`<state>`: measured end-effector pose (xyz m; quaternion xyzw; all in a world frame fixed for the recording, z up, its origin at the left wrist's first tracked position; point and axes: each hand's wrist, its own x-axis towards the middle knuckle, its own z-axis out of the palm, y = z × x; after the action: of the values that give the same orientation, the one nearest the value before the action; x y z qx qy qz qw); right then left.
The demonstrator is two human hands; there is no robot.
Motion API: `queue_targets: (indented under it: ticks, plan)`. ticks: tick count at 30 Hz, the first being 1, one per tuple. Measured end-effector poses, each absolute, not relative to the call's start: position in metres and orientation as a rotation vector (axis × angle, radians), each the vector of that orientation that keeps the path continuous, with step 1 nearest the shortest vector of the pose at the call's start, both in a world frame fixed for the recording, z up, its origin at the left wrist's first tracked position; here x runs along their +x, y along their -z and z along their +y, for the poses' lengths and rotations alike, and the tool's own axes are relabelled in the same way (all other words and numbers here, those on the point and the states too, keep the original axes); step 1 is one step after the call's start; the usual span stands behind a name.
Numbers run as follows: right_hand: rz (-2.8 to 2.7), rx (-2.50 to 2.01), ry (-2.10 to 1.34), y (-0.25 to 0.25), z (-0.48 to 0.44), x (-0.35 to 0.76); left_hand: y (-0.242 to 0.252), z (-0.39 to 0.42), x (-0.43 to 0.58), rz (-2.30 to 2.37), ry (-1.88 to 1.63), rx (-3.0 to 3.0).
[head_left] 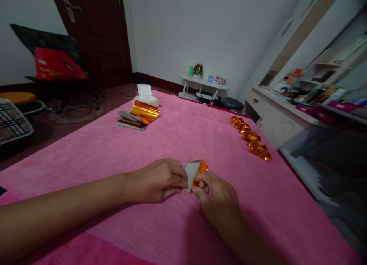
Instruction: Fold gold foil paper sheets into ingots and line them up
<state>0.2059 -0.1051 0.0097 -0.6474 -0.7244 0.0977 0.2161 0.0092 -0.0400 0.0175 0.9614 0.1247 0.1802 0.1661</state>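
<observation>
A partly folded sheet of gold foil paper (192, 171) is between my two hands, low over the pink cloth. Its grey backing faces up on the left and shiny gold shows on the right. My left hand (164, 180) has its fingers closed on the paper's left edge. From the other side, my right hand (219, 194) pinches the gold part between thumb and curled fingers. A stack of foil paper sheets (137, 116) lies farther off to the left, its top sheet curling up gold. Along the right side runs a row of folded gold foil pieces (250, 136).
The pink cloth (183, 131) covers the broad surface under my hands. Behind the stack sits a pack with a raised white lid (144, 90). A cluttered dresser (286, 108) stands to the right, a small white shelf (204, 81) by the far wall, a chair with a red bag (59, 64) left.
</observation>
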Motion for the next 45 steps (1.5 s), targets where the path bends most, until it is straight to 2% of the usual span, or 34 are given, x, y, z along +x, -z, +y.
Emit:
queue_targets:
  ticks: [11,19,27,36,45]
  plan:
    - [-2.085,-1.759,-0.156,-0.007,-0.111,0.204,-0.018,-0.041,0.022,0.416,-0.455,2.877]
    - [-2.326,-1.457,0.1,0.007,-0.137,0.203,-0.014,-0.045,0.023,0.436,-0.443,2.951]
    - [-2.176,-1.377,-0.259,-0.003,-0.14,0.208,-0.018,-0.044,0.018,0.442,-0.473,2.861]
    - [-2.208,-1.452,-0.156,0.001,-0.144,0.206,-0.019,-0.018,0.012,0.307,-0.545,2.718]
    - [-2.156,-1.505,-0.288,-0.003,-0.142,0.206,-0.015,-0.002,0.011,0.24,-0.533,2.556]
